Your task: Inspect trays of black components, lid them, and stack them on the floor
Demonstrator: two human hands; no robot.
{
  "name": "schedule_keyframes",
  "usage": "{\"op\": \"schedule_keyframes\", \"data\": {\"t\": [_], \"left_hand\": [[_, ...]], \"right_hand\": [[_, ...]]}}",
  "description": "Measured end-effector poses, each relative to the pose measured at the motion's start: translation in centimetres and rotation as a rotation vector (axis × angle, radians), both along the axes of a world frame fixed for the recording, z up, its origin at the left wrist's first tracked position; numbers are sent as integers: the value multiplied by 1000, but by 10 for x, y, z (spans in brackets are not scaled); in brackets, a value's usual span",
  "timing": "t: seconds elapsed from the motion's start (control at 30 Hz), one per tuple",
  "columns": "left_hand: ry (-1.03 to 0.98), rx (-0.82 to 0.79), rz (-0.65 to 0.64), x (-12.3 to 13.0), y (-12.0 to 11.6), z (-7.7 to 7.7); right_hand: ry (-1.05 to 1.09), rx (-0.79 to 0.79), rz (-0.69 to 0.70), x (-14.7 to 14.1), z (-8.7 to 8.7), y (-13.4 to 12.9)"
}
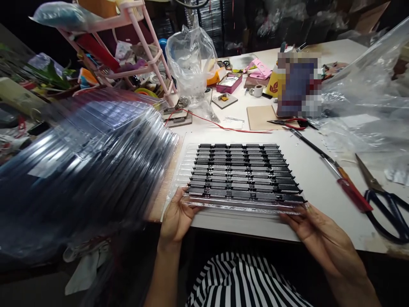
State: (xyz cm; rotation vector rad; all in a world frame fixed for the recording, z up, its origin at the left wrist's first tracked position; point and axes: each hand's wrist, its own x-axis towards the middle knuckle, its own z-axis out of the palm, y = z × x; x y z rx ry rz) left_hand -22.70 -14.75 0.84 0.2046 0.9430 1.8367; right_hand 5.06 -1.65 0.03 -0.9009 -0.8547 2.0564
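Note:
A clear plastic tray (243,208) lies between my hands near the table's front edge. Rows of black slotted connector-like strips (243,174) fill it. My left hand (177,215) grips the tray's near left corner, thumb on top and fingers underneath. At the near right corner, my right hand (319,226) pinches the rim in the same way. The fingertips below the tray are partly hidden. Whether the tray's far side rests on the white table (220,136) I cannot tell.
Stacked clear trays (105,170) rise at the left, blurred. Scissors (380,196), a red-handled soldering iron (351,192) and pliers (292,123) lie to the right. Behind stand a pink rack (150,38), a plastic bag (191,59) and a cardboard piece (260,118). Plastic sheeting (377,98) covers the far right.

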Motion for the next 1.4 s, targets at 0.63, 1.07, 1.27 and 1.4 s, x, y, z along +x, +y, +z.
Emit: {"op": "schedule_keyframes", "data": {"t": [0.63, 1.07, 1.27, 1.4], "left_hand": [[9, -10, 7, -1, 1, -1], [9, -26, -12, -2, 1, 2], [-14, -45, 14, -3, 2, 2], [-44, -90, 41, -5, 3, 1]], "right_hand": [[-18, -3, -48, -2, 3, -2], [49, 12, -29, -6, 3, -3], [1, 89, 28, -5, 7, 0], [-30, 175, 45, -4, 8, 3]]}}
